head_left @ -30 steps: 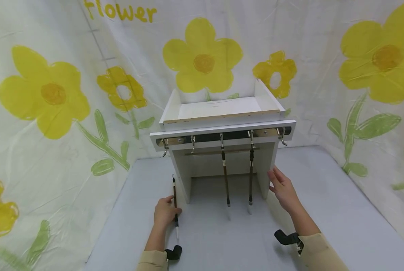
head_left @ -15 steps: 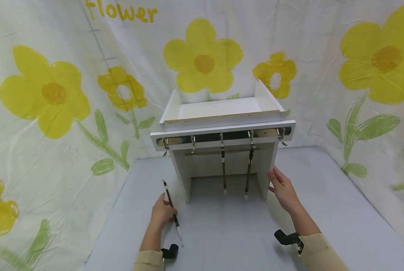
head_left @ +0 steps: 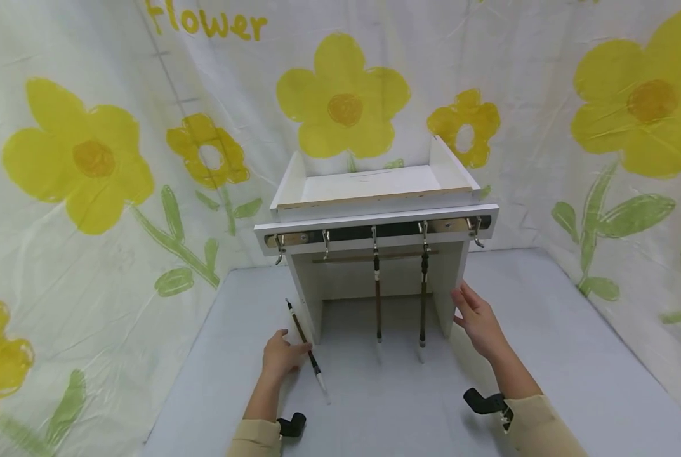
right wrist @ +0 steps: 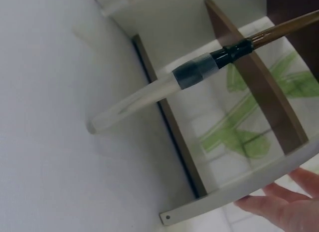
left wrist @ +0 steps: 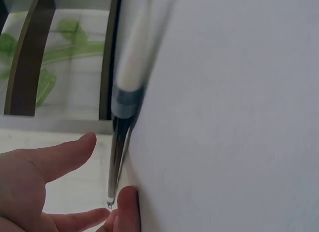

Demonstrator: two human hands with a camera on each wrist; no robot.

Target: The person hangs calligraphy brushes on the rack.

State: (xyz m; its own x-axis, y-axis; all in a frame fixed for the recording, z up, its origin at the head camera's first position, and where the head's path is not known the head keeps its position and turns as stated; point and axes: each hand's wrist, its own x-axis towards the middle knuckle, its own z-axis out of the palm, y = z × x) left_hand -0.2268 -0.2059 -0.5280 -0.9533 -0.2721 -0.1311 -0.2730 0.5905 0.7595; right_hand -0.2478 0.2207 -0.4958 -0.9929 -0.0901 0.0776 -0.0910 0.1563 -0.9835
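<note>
A dark-handled writing brush (head_left: 300,327) with a white tip lies slanted on the table, left of the white wooden rack (head_left: 301,279). My left hand (head_left: 281,357) is over the brush, fingers extended across its handle. In the left wrist view the thumb stands apart from the brush (left wrist: 127,87), and the fingertips are near its far end; whether they touch it, I cannot tell. My right hand (head_left: 480,322) rests with extended fingers against the rack's right side panel (right wrist: 239,192). Two more brushes (head_left: 378,304) hang from the rack's hooks (head_left: 374,235), tips down.
Along the rack's front runs a metal hook strip (head_left: 348,233); the outer hooks and the second from the left carry no brush. A shallow shelf (head_left: 369,181) forms the rack's top. The white table (head_left: 386,412) extends around it. A flower-painted cloth (head_left: 346,82) hangs behind.
The lying brush turned from nearly upright in view to slanting, then shifted right with my left hand. The hanging brushes swing slightly. My right hand stays at the rack.
</note>
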